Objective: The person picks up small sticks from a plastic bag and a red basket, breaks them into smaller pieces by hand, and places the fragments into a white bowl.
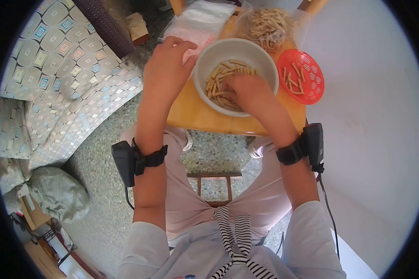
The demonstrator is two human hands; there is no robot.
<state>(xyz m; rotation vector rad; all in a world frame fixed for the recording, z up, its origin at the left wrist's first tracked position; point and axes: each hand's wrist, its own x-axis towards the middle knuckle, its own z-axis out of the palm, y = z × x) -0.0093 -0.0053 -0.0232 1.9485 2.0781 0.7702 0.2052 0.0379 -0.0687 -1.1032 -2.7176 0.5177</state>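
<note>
A pale round bowl stands on the wooden table and holds many short tan stick-shaped pieces, perhaps snack sticks or dried root. My right hand reaches into it, fingers curled down among the pieces; whatever the fingertips grip is hidden. Beside the bowl's left rim is my left hand, with thumb and index finger apart and nothing visible in it. Under and beyond its fingers lie clear plastic bags with pinkish print. To the right of the bowl, a red slotted plastic basket holds several of the same pieces.
A clear bag full of tan pieces lies behind the bowl. The small wooden table ends just before my knees, and a white wall rises on the right. Patterned cloth covers something at left. Cabled black devices are strapped to both forearms.
</note>
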